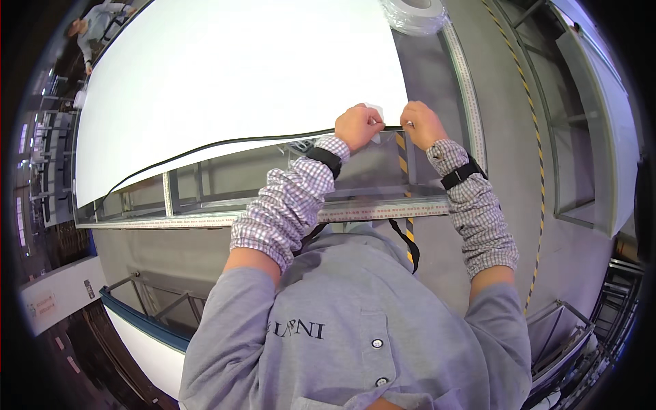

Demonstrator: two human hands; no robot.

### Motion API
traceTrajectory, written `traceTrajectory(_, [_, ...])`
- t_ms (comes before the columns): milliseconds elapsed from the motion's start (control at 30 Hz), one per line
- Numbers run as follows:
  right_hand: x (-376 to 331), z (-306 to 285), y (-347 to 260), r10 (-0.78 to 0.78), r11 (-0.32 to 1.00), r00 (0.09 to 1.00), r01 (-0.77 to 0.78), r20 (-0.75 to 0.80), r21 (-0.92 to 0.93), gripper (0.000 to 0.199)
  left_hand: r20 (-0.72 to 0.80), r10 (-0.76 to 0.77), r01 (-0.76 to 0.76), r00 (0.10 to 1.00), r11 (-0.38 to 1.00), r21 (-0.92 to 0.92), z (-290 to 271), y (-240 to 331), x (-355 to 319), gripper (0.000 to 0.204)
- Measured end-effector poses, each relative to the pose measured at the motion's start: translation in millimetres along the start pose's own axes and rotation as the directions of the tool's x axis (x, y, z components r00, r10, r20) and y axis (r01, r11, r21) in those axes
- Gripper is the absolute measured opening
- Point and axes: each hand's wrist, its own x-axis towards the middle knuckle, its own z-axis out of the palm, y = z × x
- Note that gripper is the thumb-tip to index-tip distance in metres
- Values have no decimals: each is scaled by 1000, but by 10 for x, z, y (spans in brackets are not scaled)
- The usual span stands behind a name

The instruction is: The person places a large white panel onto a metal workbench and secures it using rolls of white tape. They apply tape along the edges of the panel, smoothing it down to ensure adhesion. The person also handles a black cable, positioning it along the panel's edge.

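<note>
A large white sheet lies on a metal frame, and a long, thin black strip runs along its near edge. The strip's left part hangs loosely in a curve. My left hand is closed, pinching the strip close to the sheet's near right corner. A crumpled white scrap shows beside its fingers; whether they grip it too, I cannot tell. Right at the corner, my right hand pinches the strip's end between thumb and fingers. A short, straight stretch of strip shows between the hands.
The frame's near rail carries printed tape. A plastic-wrapped roll sits at the far right corner. Yellow-and-black floor tape runs along the right. Another panel stands beyond it. A person works at the far left.
</note>
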Motion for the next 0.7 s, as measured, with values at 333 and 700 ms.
traceTrajectory(333, [93,-141,-32,-252,963,932,269,262,-29,3,192,-120,156,974,970,-184,-184,-233,-25,16])
traceTrajectory(700, [243,137,-302,-344,930,896,365,281,-25,3,150,-40,65,988,985,-163,-222,-269,-111,13])
